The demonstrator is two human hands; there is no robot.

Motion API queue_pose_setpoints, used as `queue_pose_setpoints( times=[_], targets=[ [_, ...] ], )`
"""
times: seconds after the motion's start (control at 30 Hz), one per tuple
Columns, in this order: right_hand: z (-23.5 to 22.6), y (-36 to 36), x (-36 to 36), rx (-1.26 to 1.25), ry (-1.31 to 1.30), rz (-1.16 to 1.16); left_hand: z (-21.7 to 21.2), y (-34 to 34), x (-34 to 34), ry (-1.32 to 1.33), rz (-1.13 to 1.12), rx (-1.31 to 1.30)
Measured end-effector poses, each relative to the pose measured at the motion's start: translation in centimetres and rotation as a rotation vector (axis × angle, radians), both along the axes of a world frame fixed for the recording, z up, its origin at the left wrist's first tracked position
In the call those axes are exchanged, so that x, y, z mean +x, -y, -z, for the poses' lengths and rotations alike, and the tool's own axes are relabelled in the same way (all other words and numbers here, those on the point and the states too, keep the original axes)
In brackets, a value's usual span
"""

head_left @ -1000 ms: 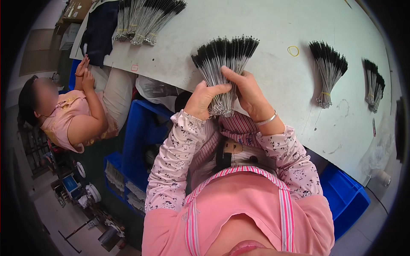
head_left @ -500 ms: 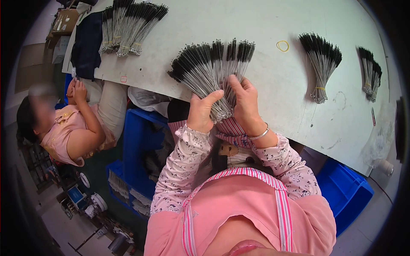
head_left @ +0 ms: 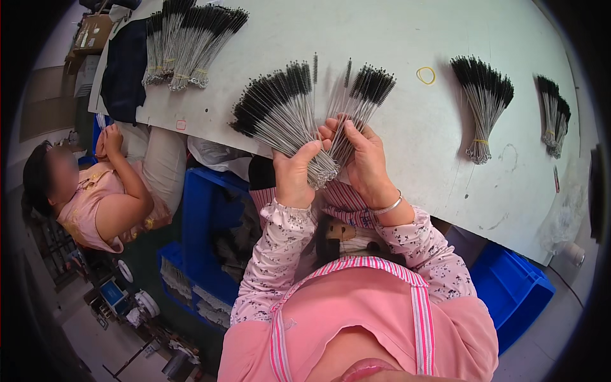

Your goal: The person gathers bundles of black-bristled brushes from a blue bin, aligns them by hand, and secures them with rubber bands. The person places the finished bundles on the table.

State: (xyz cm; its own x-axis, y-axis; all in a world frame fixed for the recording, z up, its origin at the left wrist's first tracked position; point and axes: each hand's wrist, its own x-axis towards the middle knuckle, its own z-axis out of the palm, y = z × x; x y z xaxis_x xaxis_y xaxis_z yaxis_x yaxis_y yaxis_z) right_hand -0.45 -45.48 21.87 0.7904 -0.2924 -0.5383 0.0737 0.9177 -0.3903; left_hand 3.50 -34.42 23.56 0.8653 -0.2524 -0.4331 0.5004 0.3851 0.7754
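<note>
My left hand [head_left: 296, 175] is closed round the wire stems of a thick fan of black-bristled tube brushes [head_left: 270, 105]. A smaller bunch of the same brushes [head_left: 369, 89] is in my right hand [head_left: 363, 149], its thumb pressed along the stems. Black bristle ends point away from me, and looped wire ends gather low between my hands. One or two single brushes stand up in the gap between the bunches. My left fingers are partly hidden behind the stems.
On the white table [head_left: 407, 121] lie a yellow rubber band [head_left: 426, 76], a banded brush bundle [head_left: 482, 108] at right, smaller bundles [head_left: 552, 118] beyond, and several bundles [head_left: 191, 44] far left. Blue crates [head_left: 509, 286] stand below. A seated person [head_left: 105, 197] works at left.
The brushes have parted into two bunches, with a gap opened between them. My right hand's bunch has shifted right, and the left hand's fan has tilted left.
</note>
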Motion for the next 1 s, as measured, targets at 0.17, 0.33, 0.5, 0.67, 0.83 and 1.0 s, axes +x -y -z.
queue_pose_setpoints(
  times=[0.17, 0.33, 0.5, 0.67, 0.83, 1.0],
  targets=[
    [-0.3, -0.1, 0.5, -0.066, 0.023, -0.017, 0.0, 0.0, 0.8, 0.043, -0.06, 0.071],
    [1.2, 2.3, 1.4, -0.395, -0.014, 0.292, -0.4, -0.9, 1.8, 0.146, -0.059, 0.19],
    [-1.5, 4.5, 0.9, -0.332, -0.045, -0.039, 0.3, -1.3, 5.3, 0.737, 0.083, 1.403],
    [0.0, 4.5, 0.9, 0.001, 0.055, -0.228, -0.1, 0.0, 7.1, 0.872, 0.395, 1.799],
    [0.7, 4.5, 1.1, 0.071, 0.077, -0.252, -0.1, 0.5, 8.6, 0.901, 0.462, 1.88],
    [-0.2, 4.3, 1.2, 0.092, 0.098, -0.294, -0.6, -1.1, 11.5, 0.909, 0.556, 1.707]
  ],
)
